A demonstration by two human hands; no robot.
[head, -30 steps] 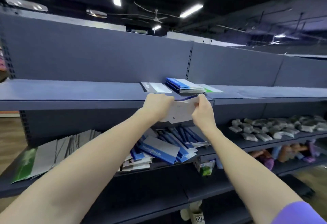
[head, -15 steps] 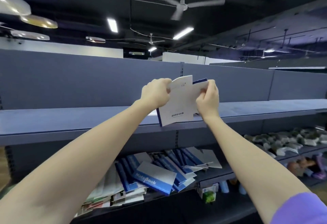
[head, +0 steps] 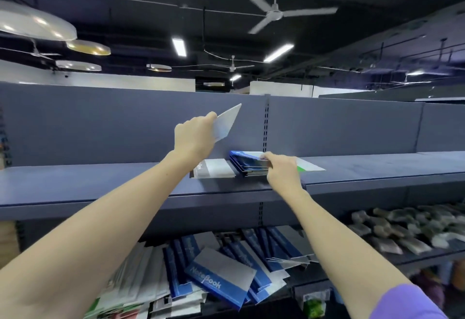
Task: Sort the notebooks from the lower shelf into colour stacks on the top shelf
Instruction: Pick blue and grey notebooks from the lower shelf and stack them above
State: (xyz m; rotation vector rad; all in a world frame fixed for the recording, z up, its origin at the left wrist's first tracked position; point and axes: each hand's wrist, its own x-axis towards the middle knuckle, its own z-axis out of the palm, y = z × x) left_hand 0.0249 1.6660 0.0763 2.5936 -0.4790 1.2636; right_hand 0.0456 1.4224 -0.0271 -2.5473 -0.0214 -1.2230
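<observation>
I'm seeing a pale notebook (head: 226, 122) tilting in the air above the top shelf (head: 100, 182), pinched in my left hand (head: 195, 134). A blue stack (head: 247, 165) is lying flat there between a grey notebook (head: 214, 171) and a green-cornered one (head: 310, 167). A jumbled pile (head: 214, 276) is leaning on the lower shelf.

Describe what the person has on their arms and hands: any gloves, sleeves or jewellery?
Both hands are bare, the left hand and the right hand: no gloves, and no rings or watch that I can see. Both forearms are uncovered. Only a purple sleeve shows, at the right upper arm near the bottom corner.
</observation>
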